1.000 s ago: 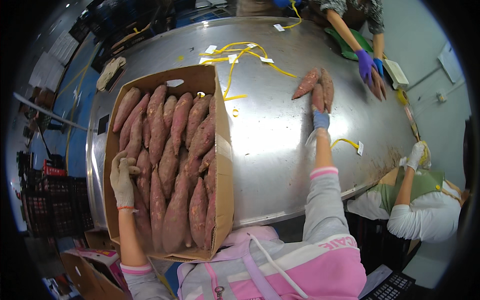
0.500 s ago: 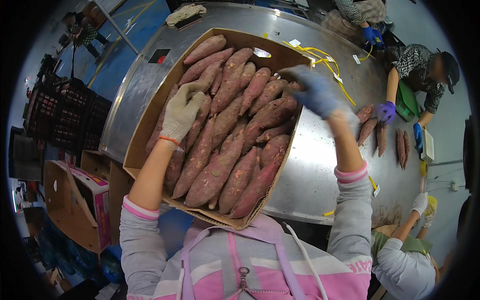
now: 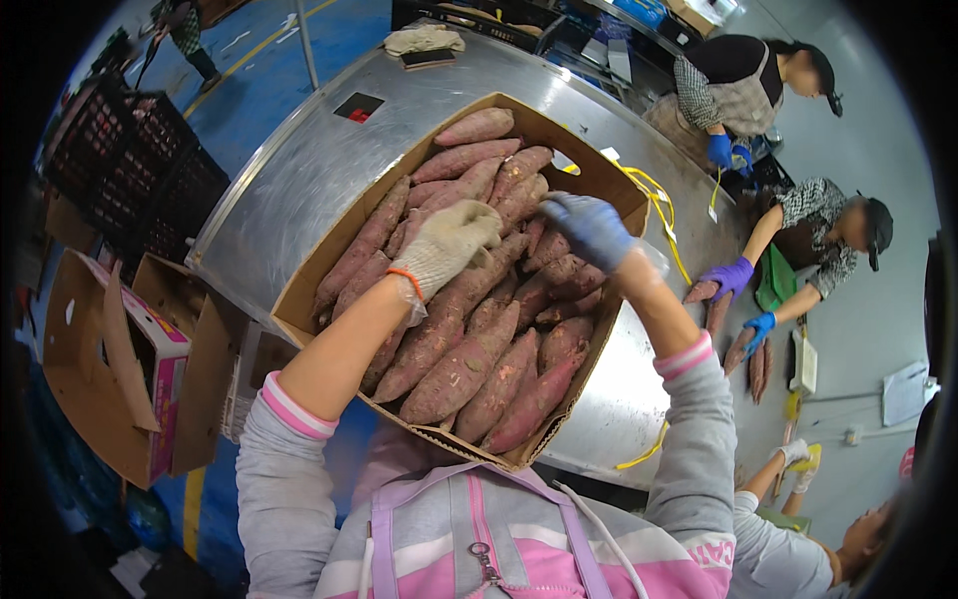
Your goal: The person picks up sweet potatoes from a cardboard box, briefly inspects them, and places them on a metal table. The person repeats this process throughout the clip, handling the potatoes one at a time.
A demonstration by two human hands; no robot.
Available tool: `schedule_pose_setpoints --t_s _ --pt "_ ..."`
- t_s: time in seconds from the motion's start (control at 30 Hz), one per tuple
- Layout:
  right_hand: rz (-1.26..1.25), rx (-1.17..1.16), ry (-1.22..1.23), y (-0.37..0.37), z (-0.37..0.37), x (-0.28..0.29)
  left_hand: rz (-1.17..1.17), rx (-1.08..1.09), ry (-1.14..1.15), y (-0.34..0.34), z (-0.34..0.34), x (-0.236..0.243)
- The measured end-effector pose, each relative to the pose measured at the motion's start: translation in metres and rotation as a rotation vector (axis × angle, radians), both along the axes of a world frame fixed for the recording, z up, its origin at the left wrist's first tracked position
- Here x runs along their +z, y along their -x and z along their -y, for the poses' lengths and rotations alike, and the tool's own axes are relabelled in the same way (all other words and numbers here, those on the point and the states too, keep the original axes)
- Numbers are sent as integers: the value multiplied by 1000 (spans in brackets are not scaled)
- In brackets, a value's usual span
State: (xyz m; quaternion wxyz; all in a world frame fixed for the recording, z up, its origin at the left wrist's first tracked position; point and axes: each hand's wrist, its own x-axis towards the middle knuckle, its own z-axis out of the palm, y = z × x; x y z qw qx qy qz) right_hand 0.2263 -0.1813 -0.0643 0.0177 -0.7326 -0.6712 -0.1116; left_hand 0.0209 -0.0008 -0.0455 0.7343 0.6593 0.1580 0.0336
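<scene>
A cardboard box (image 3: 289, 299) full of long reddish sweet potatoes (image 3: 469, 364) sits tilted at the front of the steel table (image 3: 259, 190). My left hand (image 3: 449, 245), in a cream knit glove with an orange cuff, lies over the upper middle of the load, fingers curled on a sweet potato whose grasped part is hidden. My right hand (image 3: 589, 230), in a blue glove, is just beside it over the potatoes at the box's right; its bent fingers are slightly blurred, so their grip is unclear.
Three co-workers (image 3: 728, 90) work along the right side, one handling sweet potatoes (image 3: 760, 364). Yellow straps (image 3: 671, 225) lie beside the box. Black crates (image 3: 120, 170) and open cardboard boxes (image 3: 100, 399) stand at the left. A folded cloth (image 3: 424, 40) is at the far edge.
My right hand has left the separate sweet potatoes on the table and come into the box; my left hand has moved from the box's left side toward its middle. The view has swung.
</scene>
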Motion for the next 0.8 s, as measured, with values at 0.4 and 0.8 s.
schedule_pose_setpoints --t_s 0.4,0.8 --pt "-178 580 148 160 0 81 -78 75 787 11 2 12" --pt "-1439 8 -577 92 -57 90 349 -138 88 30 0 39"
